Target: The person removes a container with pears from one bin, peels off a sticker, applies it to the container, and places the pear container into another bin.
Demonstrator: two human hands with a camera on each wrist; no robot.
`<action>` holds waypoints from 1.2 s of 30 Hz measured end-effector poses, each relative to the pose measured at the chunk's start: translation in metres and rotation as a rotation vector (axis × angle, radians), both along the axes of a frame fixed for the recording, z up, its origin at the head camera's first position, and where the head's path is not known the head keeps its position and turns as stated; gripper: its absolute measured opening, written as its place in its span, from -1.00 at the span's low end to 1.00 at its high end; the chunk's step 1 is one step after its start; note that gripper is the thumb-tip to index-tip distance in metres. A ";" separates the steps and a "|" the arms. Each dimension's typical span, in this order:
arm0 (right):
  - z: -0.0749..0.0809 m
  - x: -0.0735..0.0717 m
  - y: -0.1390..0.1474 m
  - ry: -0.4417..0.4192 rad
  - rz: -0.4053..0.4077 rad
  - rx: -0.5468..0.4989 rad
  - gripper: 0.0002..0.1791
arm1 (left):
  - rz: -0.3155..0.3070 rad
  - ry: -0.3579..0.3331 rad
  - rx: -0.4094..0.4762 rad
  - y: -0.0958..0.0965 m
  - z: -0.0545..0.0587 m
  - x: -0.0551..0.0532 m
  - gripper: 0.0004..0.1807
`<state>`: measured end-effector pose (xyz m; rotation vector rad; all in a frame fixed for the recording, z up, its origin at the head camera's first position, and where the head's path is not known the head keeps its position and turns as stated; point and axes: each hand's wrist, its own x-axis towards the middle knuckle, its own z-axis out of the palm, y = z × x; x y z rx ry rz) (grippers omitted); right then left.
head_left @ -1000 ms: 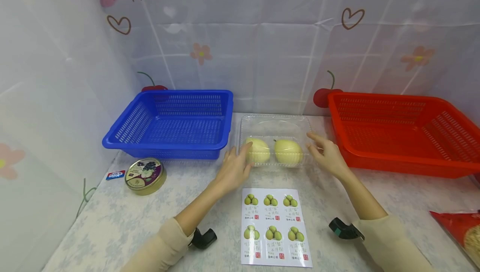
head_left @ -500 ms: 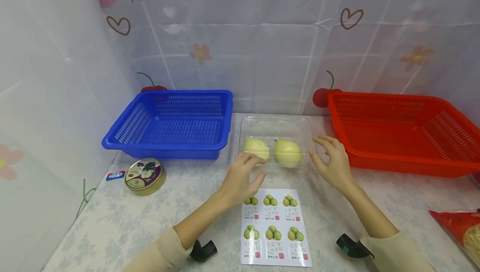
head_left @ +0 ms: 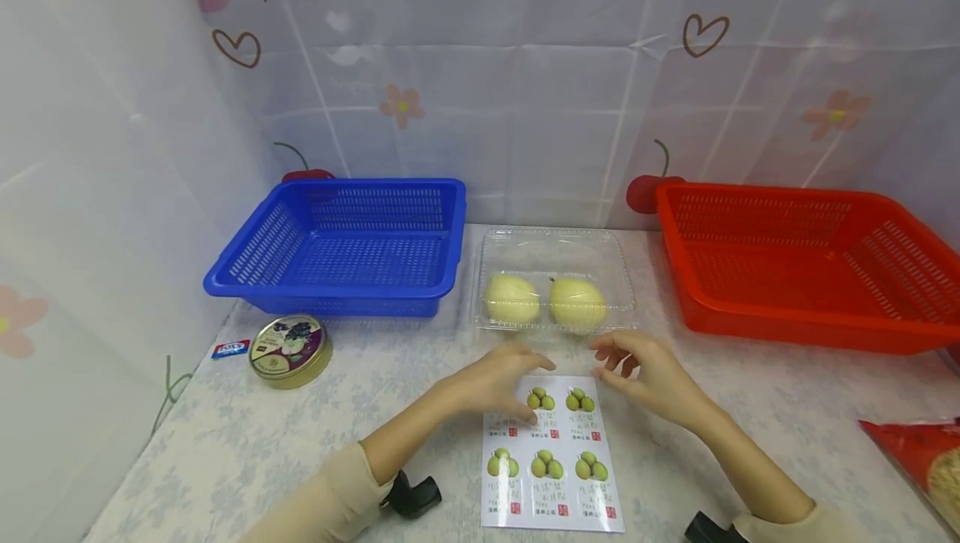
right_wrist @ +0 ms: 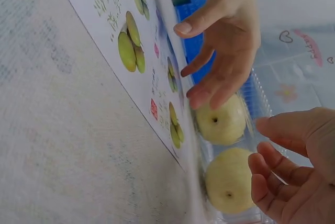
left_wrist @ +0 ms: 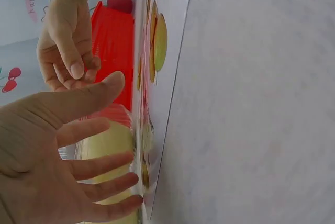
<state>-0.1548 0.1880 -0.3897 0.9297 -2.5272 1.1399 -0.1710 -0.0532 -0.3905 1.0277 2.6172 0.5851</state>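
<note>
In the head view my left hand [head_left: 491,381] hovers over the upper left part of a sheet of pear stickers [head_left: 552,489], fingers extended and thumb spread. Just past the sheet's upper right corner, my right hand [head_left: 652,376] has loosely bent fingers with nothing between them. Beyond both hands stands a clear plastic clamshell box [head_left: 555,250], lid down, with a pale yellow pear [head_left: 512,300] and a second pear [head_left: 577,305] inside. The left wrist view shows the left palm and straight fingers [left_wrist: 102,165] holding nothing. Both pears appear behind the hands in the right wrist view.
A blue basket [head_left: 352,306] stands left of the box and a red basket [head_left: 810,328] to its right. Before the blue one lie a round tin [head_left: 291,351] and a small blue-and-red packet [head_left: 230,349]. A red bag [head_left: 918,460] lies at the right edge.
Both hands have left the clamshell box and drawn back towards the sticker sheet. The box, now uncovered by hands, and the pears stay in place.
</note>
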 end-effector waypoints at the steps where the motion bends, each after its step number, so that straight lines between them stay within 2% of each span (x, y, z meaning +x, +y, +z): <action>1: -0.002 0.000 -0.001 -0.035 0.002 0.005 -0.69 | 0.003 -0.002 -0.031 0.001 -0.001 0.000 -0.22; 5: -0.009 -0.003 -0.003 -0.144 0.016 0.050 -0.68 | 0.011 0.011 -0.094 0.005 -0.002 0.000 -0.13; 9: -0.016 -0.007 -0.006 -0.219 0.059 0.094 -0.66 | 0.024 0.014 -0.109 0.008 -0.004 -0.002 -0.06; 13: -0.019 -0.009 -0.009 -0.271 0.067 0.131 -0.61 | 0.041 0.001 -0.109 0.011 -0.006 -0.003 -0.05; 18: -0.021 -0.013 -0.012 -0.293 0.059 0.176 -0.58 | 0.036 -0.011 -0.108 0.014 -0.006 -0.005 -0.10; 26: -0.021 -0.015 -0.015 -0.305 0.061 0.234 -0.65 | 0.043 -0.030 -0.114 0.017 -0.007 -0.009 -0.32; 36: -0.019 -0.014 -0.016 -0.316 0.056 0.259 -0.68 | 0.081 -0.043 -0.133 0.021 -0.009 -0.013 -0.37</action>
